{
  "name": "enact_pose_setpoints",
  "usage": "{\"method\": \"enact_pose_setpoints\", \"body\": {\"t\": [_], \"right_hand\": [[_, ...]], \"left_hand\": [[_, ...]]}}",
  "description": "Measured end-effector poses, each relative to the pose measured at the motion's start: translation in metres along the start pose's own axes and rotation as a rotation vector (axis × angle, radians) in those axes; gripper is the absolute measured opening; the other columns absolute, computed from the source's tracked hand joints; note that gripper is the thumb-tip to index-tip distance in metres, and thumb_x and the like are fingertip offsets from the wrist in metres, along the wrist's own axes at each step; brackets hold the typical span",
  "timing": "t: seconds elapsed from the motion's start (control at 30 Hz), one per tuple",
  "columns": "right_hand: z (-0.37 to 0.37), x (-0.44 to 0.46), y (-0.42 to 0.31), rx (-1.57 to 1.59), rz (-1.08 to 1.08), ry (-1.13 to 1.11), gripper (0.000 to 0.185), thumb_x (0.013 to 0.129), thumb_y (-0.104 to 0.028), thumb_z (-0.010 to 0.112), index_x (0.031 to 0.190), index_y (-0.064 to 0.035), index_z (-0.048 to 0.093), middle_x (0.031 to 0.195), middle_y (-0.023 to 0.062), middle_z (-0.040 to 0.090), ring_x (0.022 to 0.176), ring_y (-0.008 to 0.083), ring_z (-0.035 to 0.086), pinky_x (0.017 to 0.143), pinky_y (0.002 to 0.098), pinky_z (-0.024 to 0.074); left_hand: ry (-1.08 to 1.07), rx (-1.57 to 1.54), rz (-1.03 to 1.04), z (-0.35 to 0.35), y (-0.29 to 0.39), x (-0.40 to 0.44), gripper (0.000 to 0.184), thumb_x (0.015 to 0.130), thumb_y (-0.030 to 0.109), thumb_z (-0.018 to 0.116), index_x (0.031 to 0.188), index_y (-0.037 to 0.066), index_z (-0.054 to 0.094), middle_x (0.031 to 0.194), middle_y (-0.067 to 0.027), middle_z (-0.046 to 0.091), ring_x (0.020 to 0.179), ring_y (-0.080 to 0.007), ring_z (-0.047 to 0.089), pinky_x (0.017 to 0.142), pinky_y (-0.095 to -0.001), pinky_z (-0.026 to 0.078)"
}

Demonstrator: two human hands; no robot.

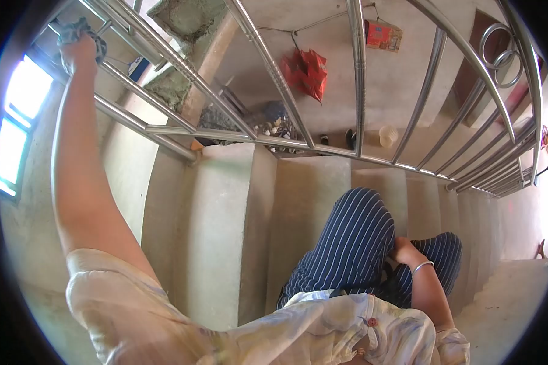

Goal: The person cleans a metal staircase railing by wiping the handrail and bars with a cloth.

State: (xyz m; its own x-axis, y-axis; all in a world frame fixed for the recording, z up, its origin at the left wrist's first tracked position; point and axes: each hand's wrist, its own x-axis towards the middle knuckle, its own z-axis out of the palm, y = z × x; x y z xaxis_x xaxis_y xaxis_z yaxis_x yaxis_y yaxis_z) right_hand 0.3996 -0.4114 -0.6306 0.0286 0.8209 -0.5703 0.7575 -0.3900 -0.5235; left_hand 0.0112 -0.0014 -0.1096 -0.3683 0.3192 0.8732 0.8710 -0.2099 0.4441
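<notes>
My left arm stretches up to the far left, where my left hand (81,56) is closed round a grey-blue cloth (74,31). The cloth is pressed against a bar of the shiny metal stair railing (182,74). Lower right, my right hand (402,249) rests against the knee of my striped dark blue trousers (353,243). A bangle (422,266) circles that wrist. The right fingers are mostly hidden by the hand and the trouser legs.
Bare concrete steps (216,213) run down to the right along the railing. Beyond the bars hang a red bag (310,72) and a red box (383,36). A pale basket (388,136) stands on the floor below. A bright window (21,121) is at left.
</notes>
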Motion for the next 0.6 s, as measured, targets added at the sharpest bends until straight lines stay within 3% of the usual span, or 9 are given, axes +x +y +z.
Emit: {"method": "enact_pose_setpoints", "body": {"t": [0.1, 0.13, 0.17, 0.2, 0.27, 0.3, 0.43, 0.57, 0.6], "right_hand": [[0.01, 0.006, 0.017, 0.04, -0.157, 0.069, 0.028, 0.068, -0.014, 0.059, 0.092, 0.0012, 0.058, 0.094, 0.0253, 0.056, 0.09, 0.0387, 0.054, 0.075, 0.0404, 0.0444], [0.008, 0.003, 0.015, 0.045, -0.152, 0.066, 0.028, 0.068, -0.014, 0.059, 0.092, 0.0012, 0.058, 0.094, 0.0253, 0.056, 0.09, 0.0387, 0.054, 0.075, 0.0404, 0.0444], [0.003, -0.001, 0.009, 0.072, -0.135, 0.066, 0.027, 0.068, -0.013, 0.058, 0.091, 0.0016, 0.058, 0.092, 0.0253, 0.056, 0.088, 0.0389, 0.054, 0.074, 0.0406, 0.0444], [0.0, -0.003, 0.005, 0.098, -0.117, 0.067, 0.027, 0.068, -0.012, 0.057, 0.09, 0.002, 0.058, 0.091, 0.0253, 0.056, 0.087, 0.039, 0.054, 0.074, 0.0408, 0.0444], [-0.002, -0.006, 0.002, 0.105, -0.14, 0.088, 0.027, 0.068, -0.012, 0.056, 0.091, 0.0019, 0.058, 0.091, 0.0251, 0.056, 0.087, 0.0389, 0.054, 0.074, 0.0406, 0.0444], [-0.002, -0.008, 0.003, 0.11, -0.171, 0.101, 0.027, 0.068, -0.011, 0.055, 0.091, 0.0018, 0.058, 0.091, 0.025, 0.057, 0.087, 0.0388, 0.054, 0.074, 0.0404, 0.0444], [0.003, -0.011, 0.009, 0.207, -0.199, 0.139, 0.028, 0.067, -0.011, 0.055, 0.092, 0.0016, 0.057, 0.091, 0.0246, 0.057, 0.088, 0.0386, 0.054, 0.075, 0.0398, 0.0444], [0.004, -0.008, 0.008, 0.217, -0.12, 0.083, 0.029, 0.067, -0.009, 0.057, 0.094, 0.0009, 0.058, 0.092, 0.0234, 0.058, 0.089, 0.0368, 0.055, 0.076, 0.038, 0.0444], [0.005, -0.006, 0.008, 0.148, -0.104, 0.078, 0.029, 0.066, -0.008, 0.058, 0.095, 0.0005, 0.059, 0.093, 0.0223, 0.059, 0.09, 0.0353, 0.056, 0.078, 0.0367, 0.044]], "left_hand": [[-0.082, -0.125, 0.108, 0.035, -0.068, -0.036, 0.042, 0.077, 0.022, 0.059, 0.111, 0.0, 0.049, 0.102, -0.0152, 0.058, 0.087, -0.0269, 0.056, 0.077, -0.0361, 0.044], [-0.066, -0.005, 0.156, 0.031, -0.077, -0.074, 0.043, 0.077, 0.021, 0.059, 0.112, 0.0, 0.047, 0.103, -0.0142, 0.057, 0.088, -0.0258, 0.055, 0.078, -0.0358, 0.043], [-0.074, -0.24, 0.166, 0.044, -0.104, -0.106, 0.046, 0.073, 0.022, 0.063, 0.11, 0.001, 0.045, 0.105, -0.0171, 0.055, 0.097, -0.0306, 0.053, 0.083, -0.038, 0.039], [-0.143, -0.288, 0.02, 0.051, -0.122, -0.141, 0.047, 0.074, 0.021, 0.062, 0.113, 0.002, 0.044, 0.11, -0.0169, 0.053, 0.101, -0.0301, 0.051, 0.085, -0.0375, 0.038], [-0.301, -0.12, -0.185, 0.024, -0.096, -0.218, 0.05, 0.074, 0.023, 0.062, 0.116, 0.005, 0.043, 0.111, -0.0169, 0.052, 0.101, -0.0313, 0.05, 0.086, -0.0372, 0.038], [-0.35, 0.09, -0.16, 0.03, -0.117, -0.24, 0.049, 0.074, 0.022, 0.062, 0.116, 0.005, 0.043, 0.111, -0.0179, 0.052, 0.102, -0.0321, 0.05, 0.086, -0.0381, 0.037], [-0.48, 0.177, -0.108, 0.019, -0.127, -0.29, 0.044, 0.076, 0.017, 0.059, 0.113, 0.001, 0.041, 0.1, -0.0243, 0.052, 0.099, -0.0392, 0.046, 0.086, -0.0428, 0.035], [-0.498, 0.263, 0.032, 0.025, -0.149, -0.314, 0.043, 0.077, 0.014, 0.056, 0.114, 0.0, 0.039, 0.113, -0.029, 0.039, 0.102, -0.0424, 0.041, 0.088, -0.045, 0.033], [-0.505, 0.228, 0.052, 0.01, -0.119, -0.325, 0.043, 0.079, 0.013, 0.054, 0.116, 0.001, 0.039, 0.118, -0.0263, 0.035, 0.107, -0.0422, 0.038, 0.091, -0.0436, 0.031]]}}
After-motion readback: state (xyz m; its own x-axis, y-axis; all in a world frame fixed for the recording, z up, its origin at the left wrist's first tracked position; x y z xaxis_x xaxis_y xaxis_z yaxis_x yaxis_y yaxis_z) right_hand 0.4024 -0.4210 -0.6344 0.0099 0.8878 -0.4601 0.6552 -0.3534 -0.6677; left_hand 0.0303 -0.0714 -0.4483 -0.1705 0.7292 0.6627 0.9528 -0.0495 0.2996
